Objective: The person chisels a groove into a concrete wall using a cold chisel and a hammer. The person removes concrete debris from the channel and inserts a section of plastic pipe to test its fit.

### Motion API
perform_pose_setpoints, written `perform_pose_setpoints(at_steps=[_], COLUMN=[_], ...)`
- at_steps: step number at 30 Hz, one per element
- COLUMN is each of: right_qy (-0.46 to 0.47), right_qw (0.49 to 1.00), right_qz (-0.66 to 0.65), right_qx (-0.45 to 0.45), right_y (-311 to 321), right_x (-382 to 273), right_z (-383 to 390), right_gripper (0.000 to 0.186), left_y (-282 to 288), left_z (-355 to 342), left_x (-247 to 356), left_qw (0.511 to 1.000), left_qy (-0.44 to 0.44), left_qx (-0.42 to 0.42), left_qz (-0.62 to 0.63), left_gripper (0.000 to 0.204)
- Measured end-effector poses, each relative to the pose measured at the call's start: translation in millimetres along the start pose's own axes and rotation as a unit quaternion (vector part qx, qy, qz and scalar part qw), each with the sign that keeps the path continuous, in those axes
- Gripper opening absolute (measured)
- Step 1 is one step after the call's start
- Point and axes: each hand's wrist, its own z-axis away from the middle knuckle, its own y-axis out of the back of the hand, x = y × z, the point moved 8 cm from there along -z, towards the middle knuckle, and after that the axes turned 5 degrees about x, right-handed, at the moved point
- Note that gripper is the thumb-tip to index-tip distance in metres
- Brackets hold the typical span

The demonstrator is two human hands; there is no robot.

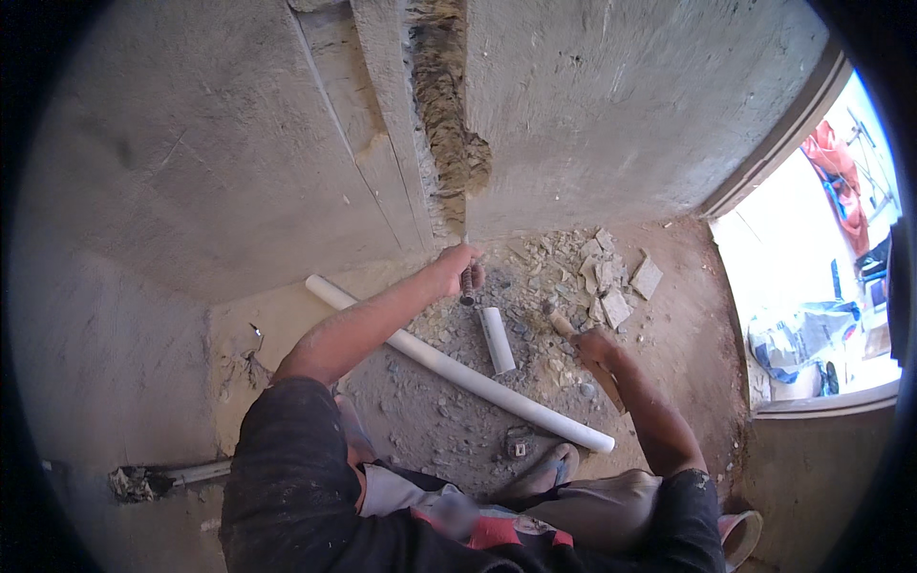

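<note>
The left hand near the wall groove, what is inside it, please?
The left hand grips a dark, ribbed, rod-like tool; its rounded end shows below the hand. The gripped part is covered by the hand and cannot be seen.

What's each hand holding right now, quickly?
Left hand: closed around a ribbed, chisel-like rod.
Right hand: closed around a wooden-handled hammer.

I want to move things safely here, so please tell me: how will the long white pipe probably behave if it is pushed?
The long white pipe would likely roll, being round and smooth-looking, though the rubble around it may stop it. It is probably stiff, since it lies nearly straight.
</note>
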Motion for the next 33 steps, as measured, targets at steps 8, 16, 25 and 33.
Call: perform_pose_setpoints(at_steps=[8,16,25,33], right_qy=[0.027,0.043,0.029,0.002], right_qw=[0.999,0.997,0.997,0.991], right_qz=[-0.027,-0.056,0.0,-0.031], right_qx=[-0.013,0.041,0.067,0.127], right_y=[-39.4,-87.2,-63.3,-61.9], right_x=[13.7,47.0,59.3,52.7], right_z=[17.1,20.2,43.7,68.5], right_gripper=[0.033,0.039,0.043,0.044], left_y=[33.1,53.3,18.4,14.6], left_z=[16.5,57.7,90.7,87.6], left_x=[-21.9,5.8,55.9,65.5], left_qw=[0.995,0.968,0.97,0.984], left_qy=[-0.033,-0.121,-0.13,-0.074], left_qx=[0.095,0.146,0.079,-0.05], left_qz=[-0.013,-0.162,-0.189,-0.155], left_gripper=[0.015,0.017,0.026,0.034])
